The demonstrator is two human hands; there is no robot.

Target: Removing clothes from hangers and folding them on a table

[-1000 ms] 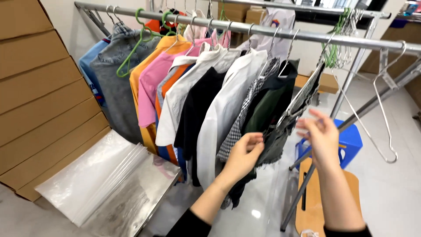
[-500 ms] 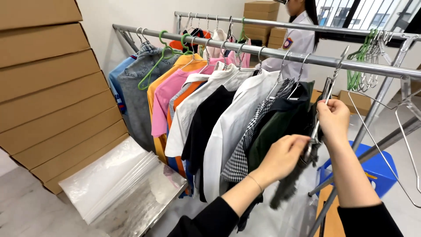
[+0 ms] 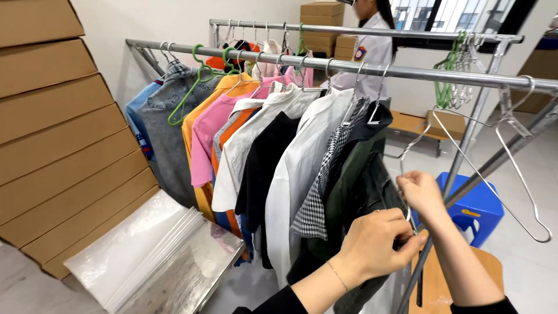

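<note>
**Two hands on a dark garment at the rail's right end**

Stacked cardboard boxes (image 3: 52,128) line the left wall of the room, with a sheaf of clear plastic bags (image 3: 151,250) leaning at their foot. Across the middle runs a metal clothes rail (image 3: 325,63), hung from its left end with a denim jacket (image 3: 163,139), an orange top (image 3: 200,110), a pink shirt (image 3: 203,139), a white shirt (image 3: 244,145), a black top (image 3: 261,174), a second white shirt (image 3: 302,168), a checked shirt (image 3: 319,192) and a dark green garment (image 3: 349,186).

At the right end of that row, off the rail, a dark grey garment (image 3: 378,197) hangs from a wire hanger (image 3: 407,152). The left hand (image 3: 375,244) is closed, pinching the garment's upper edge between thumb and fingers. The right hand (image 3: 419,195), just beside it, is curled shut around the hanger's wire.

Empty wire hangers (image 3: 517,174) dangle further right, green ones (image 3: 450,70) are bunched on the rail behind, and a blue stool (image 3: 476,203) stands below. A person in a white shirt (image 3: 372,52) stands beyond the racks
</note>
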